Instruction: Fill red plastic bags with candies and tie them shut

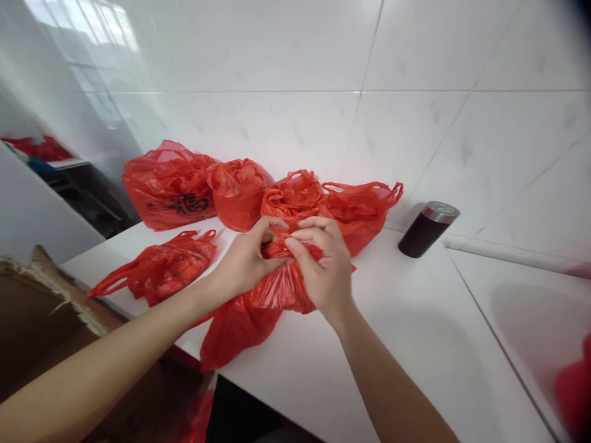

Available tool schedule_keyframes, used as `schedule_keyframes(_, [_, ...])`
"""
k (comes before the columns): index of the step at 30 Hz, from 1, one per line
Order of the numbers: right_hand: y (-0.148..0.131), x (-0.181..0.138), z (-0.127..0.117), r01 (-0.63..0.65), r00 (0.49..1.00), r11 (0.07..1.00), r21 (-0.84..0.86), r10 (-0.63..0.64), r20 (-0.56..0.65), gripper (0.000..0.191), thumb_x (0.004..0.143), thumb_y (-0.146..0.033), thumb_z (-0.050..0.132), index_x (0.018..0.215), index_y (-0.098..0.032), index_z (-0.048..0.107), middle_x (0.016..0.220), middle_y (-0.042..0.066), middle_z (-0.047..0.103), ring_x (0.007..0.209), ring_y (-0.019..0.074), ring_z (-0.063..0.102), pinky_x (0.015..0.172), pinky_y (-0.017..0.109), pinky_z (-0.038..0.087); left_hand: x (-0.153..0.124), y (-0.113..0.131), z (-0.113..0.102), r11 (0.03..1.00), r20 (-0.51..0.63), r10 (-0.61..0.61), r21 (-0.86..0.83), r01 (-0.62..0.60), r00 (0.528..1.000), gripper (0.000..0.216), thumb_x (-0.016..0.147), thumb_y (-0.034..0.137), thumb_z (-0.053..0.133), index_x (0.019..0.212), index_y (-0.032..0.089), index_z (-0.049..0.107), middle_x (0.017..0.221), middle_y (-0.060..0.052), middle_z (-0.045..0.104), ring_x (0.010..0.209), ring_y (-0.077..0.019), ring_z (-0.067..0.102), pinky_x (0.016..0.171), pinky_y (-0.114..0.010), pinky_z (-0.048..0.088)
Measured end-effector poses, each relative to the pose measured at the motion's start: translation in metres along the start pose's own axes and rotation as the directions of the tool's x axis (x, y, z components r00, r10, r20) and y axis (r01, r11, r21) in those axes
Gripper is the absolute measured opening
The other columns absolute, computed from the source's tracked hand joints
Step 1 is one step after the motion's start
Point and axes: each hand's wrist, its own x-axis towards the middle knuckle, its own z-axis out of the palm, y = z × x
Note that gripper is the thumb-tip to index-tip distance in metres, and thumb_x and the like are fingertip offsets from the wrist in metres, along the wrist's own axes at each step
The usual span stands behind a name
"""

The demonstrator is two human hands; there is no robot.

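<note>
A red plastic bag (281,289) lies on the white tabletop in front of me, its upper part gathered into pleats. My left hand (252,255) pinches the gathered plastic from the left, with thumb and fingers curled round it. From the right, my right hand (323,258) grips the same bunched part between thumb and fingertips. A loose flap of red plastic (240,332) spreads toward the table's front edge. What the bag holds is hidden, and the fingers partly cover the plastic between them.
Several filled red bags, among them one with black print (168,187), stand along the tiled wall (286,123). A smaller red bag (170,267) lies at left. A dark cylinder with a silver lid (427,229) stands at right. A torn cardboard box (41,320) is at lower left.
</note>
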Motion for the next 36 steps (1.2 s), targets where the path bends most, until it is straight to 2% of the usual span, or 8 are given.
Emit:
schedule_keyframes(6, [-0.032, 0.009, -0.032, -0.071, 0.989, 0.948, 0.309, 0.108, -0.104, 0.006, 0.089, -0.027, 0.060, 0.084, -0.024, 0.063, 0.095, 0.001, 0.059, 0.095, 0.0155, 0.059, 0.086, 0.031, 0.051, -0.002, 0.009, 0.027, 0.999, 0.156, 0.049, 0.003, -0.050, 0.987, 0.021, 0.076, 0.025, 0.068, 0.093, 0.022, 0.057, 0.075, 0.003, 0.065, 0.064, -0.0145, 0.059, 0.060, -0.026, 0.042])
schedule_keyframes(10, [-0.023, 0.014, -0.054, -0.076, 0.988, 0.951, 0.299, 0.112, -0.108, 0.009, 0.090, -0.033, 0.058, 0.089, -0.026, 0.065, 0.098, 0.000, 0.062, 0.097, 0.0163, 0.061, 0.086, 0.033, 0.050, -0.004, 0.011, 0.042, 0.966, 0.265, 0.003, -0.250, 0.065, 0.964, 0.016, 0.074, 0.021, 0.070, 0.083, 0.021, 0.057, 0.074, 0.004, 0.062, 0.069, -0.0149, 0.060, 0.063, -0.026, 0.045])
schedule_keyframes(15, [0.016, -0.012, -0.078, -0.343, 0.931, 0.934, 0.102, 0.323, 0.169, 0.038, 0.087, -0.046, 0.059, 0.120, -0.029, 0.059, 0.114, 0.004, 0.065, 0.101, 0.0195, 0.062, 0.089, 0.037, 0.050, -0.001, 0.017, 0.037, 0.835, 0.321, -0.046, -0.507, 0.213, 0.946, 0.018, 0.071, 0.019, 0.074, 0.080, 0.019, 0.058, 0.076, 0.004, 0.061, 0.071, -0.0118, 0.057, 0.069, -0.025, 0.046])
schedule_keyframes(18, [0.027, -0.036, -0.080, -0.484, 0.812, 0.875, -0.031, 0.462, 0.356, 0.027, 0.084, -0.043, 0.063, 0.104, -0.024, 0.065, 0.094, 0.001, 0.069, 0.086, 0.0176, 0.064, 0.078, 0.032, 0.051, -0.001, 0.017, 0.038, 0.821, 0.316, -0.085, -0.514, 0.246, 0.945, 0.020, 0.072, 0.022, 0.075, 0.079, 0.018, 0.056, 0.073, 0.005, 0.059, 0.067, -0.0109, 0.055, 0.066, -0.024, 0.044])
schedule_keyframes(21, [0.025, -0.046, -0.082, -0.536, 0.790, 0.843, -0.041, 0.518, 0.327, 0.022, 0.088, -0.041, 0.057, 0.082, -0.021, 0.065, 0.077, -0.001, 0.066, 0.072, 0.0145, 0.061, 0.067, 0.026, 0.050, -0.005, 0.017, 0.034, 0.869, 0.316, -0.075, -0.444, 0.218, 0.946, 0.021, 0.075, 0.028, 0.073, 0.078, 0.019, 0.055, 0.071, 0.005, 0.057, 0.065, -0.0112, 0.053, 0.062, -0.024, 0.042])
schedule_keyframes(24, [0.022, -0.044, -0.087, -0.532, 0.806, 0.845, -0.057, 0.526, 0.273, 0.021, 0.087, -0.041, 0.059, 0.085, -0.022, 0.068, 0.083, 0.000, 0.069, 0.076, 0.0160, 0.062, 0.069, 0.026, 0.050, -0.012, 0.021, 0.023, 0.954, 0.342, -0.028, -0.272, 0.127, 0.939, 0.020, 0.084, 0.038, 0.063, 0.080, 0.020, 0.056, 0.071, 0.003, 0.057, 0.063, -0.0122, 0.052, 0.059, -0.025, 0.041])
schedule_keyframes(30, [0.018, -0.040, -0.076, -0.395, 0.836, 0.902, -0.174, 0.431, 0.339, 0.017, 0.086, -0.038, 0.060, 0.086, -0.025, 0.070, 0.087, 0.001, 0.070, 0.079, 0.0188, 0.064, 0.077, 0.031, 0.050, -0.024, 0.037, 0.013, 0.934, 0.279, 0.109, 0.299, -0.194, 0.954, 0.057, 0.073, 0.063, 0.066, 0.107, 0.018, 0.061, 0.107, -0.011, 0.067, 0.097, -0.0296, 0.059, 0.086, -0.045, 0.044])
schedule_keyframes(36, [0.010, -0.037, -0.059, -0.410, 0.842, 0.911, 0.043, 0.360, 0.402, 0.023, 0.087, -0.038, 0.060, 0.105, -0.024, 0.061, 0.103, 0.004, 0.068, 0.094, 0.0198, 0.063, 0.083, 0.032, 0.053, -0.023, 0.038, 0.012, 0.916, 0.311, 0.145, 0.317, -0.246, 0.940, 0.028, 0.098, 0.038, 0.041, 0.101, 0.019, 0.062, 0.091, -0.006, 0.069, 0.083, -0.0210, 0.063, 0.070, -0.032, 0.049])
